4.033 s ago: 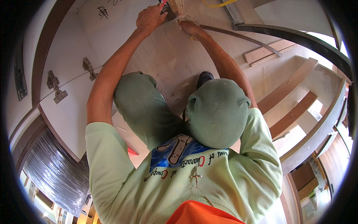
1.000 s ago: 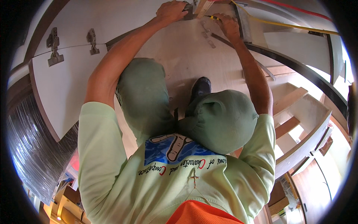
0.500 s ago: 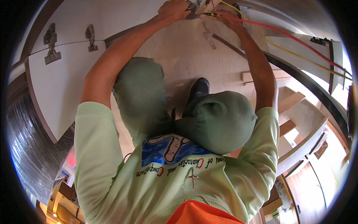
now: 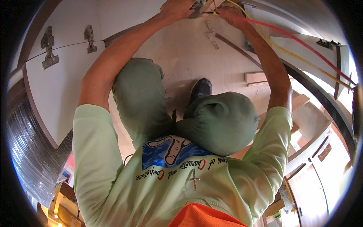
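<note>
At the top edge, my left hand (image 4: 177, 9) is closed with its fingers against a grey metal piece (image 4: 196, 8) beside a wooden strip (image 4: 208, 6). What its fingertips grip is hidden. Across the strip, my right hand (image 4: 231, 16) has its fingers closed round a slim black-and-yellow hand tool (image 4: 215, 13), which points left toward the wood. The tool's exact kind is too small to make out. A red cord (image 4: 281, 32) and a yellow cord (image 4: 272, 42) run past my right hand and off to the right.
Hinges (image 4: 49, 47) are fixed on the white panel (image 4: 49, 87) at left. A plywood panel (image 4: 181, 45) lies beneath my hands, with a dark strip (image 4: 238, 49) and wooden pieces (image 4: 257, 78) on the right. Plastic-wrapped material (image 4: 32, 151) stands lower left.
My right elbow has swung outward to the right. The black-and-yellow tool shows less of its length beside my right hand. My left hand stays by the metal piece.
</note>
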Demonstrator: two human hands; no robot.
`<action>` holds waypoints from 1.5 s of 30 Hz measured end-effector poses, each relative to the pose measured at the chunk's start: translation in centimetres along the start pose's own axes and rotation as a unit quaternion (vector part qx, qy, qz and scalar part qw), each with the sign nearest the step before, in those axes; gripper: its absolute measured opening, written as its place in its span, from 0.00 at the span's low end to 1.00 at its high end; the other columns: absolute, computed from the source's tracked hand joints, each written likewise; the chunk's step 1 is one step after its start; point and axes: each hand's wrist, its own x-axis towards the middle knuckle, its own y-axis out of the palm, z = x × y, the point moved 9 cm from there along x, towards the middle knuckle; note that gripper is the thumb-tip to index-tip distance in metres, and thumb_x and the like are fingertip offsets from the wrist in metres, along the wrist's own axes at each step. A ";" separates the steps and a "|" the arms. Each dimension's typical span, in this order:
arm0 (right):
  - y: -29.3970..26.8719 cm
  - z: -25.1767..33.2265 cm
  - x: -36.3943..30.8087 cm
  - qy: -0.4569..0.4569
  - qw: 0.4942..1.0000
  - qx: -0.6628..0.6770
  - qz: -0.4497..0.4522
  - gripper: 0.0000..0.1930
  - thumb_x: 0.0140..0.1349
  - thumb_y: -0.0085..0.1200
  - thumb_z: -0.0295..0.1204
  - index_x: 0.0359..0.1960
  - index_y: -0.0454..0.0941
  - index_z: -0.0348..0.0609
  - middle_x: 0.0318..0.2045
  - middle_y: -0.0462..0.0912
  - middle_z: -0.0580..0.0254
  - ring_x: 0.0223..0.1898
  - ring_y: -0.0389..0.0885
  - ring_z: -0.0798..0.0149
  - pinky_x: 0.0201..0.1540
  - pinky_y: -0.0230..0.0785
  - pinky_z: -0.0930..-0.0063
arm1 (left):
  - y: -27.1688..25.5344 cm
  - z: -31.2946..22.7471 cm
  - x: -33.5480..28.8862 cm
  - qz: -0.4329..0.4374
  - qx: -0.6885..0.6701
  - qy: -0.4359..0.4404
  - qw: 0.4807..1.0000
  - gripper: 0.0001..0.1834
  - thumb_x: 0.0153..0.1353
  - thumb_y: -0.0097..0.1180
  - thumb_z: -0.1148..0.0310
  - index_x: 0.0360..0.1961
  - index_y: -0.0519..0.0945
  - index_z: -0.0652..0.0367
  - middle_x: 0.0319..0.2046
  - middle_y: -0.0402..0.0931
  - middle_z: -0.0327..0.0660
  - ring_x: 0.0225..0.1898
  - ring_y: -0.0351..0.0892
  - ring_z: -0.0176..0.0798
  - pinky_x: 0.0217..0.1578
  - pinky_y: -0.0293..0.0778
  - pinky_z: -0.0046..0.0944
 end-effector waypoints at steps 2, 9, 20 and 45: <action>0.7 -0.3 -0.3 -0.004 1.000 0.003 0.003 0.23 0.65 0.53 0.45 0.55 0.75 0.43 0.43 0.82 0.50 0.46 0.80 0.49 0.50 0.70 0.60 | -0.2 -0.3 -0.1 -0.024 0.006 0.015 1.000 0.15 0.56 0.58 0.59 0.37 0.80 0.61 0.33 0.82 0.52 0.38 0.83 0.54 0.40 0.77 0.54; -0.4 3.0 -2.0 0.024 0.934 0.293 0.202 0.16 0.65 0.54 0.43 0.44 0.76 0.43 0.28 0.77 0.62 0.32 0.77 0.66 0.37 0.69 0.68 | 0.6 0.1 0.4 0.032 0.007 -0.040 0.999 0.15 0.56 0.58 0.60 0.39 0.80 0.60 0.35 0.82 0.52 0.40 0.82 0.54 0.42 0.77 0.53; 0.0 2.7 -3.0 0.022 0.993 0.113 -0.029 0.19 0.64 0.55 0.42 0.48 0.75 0.41 0.35 0.81 0.51 0.40 0.80 0.51 0.42 0.71 0.60 | -0.2 -0.1 0.1 0.026 -0.023 -0.045 0.998 0.14 0.58 0.57 0.61 0.40 0.80 0.58 0.37 0.82 0.50 0.41 0.82 0.53 0.42 0.77 0.52; 4.6 12.6 -1.9 0.326 0.795 0.312 -0.406 0.33 0.60 0.51 0.20 0.68 0.56 0.35 0.61 0.64 0.47 0.59 0.69 0.50 0.63 0.61 0.64 | 0.6 0.9 -0.9 0.002 0.021 -0.031 0.999 0.18 0.65 0.55 0.56 0.48 0.80 0.56 0.36 0.83 0.50 0.40 0.83 0.52 0.44 0.78 0.52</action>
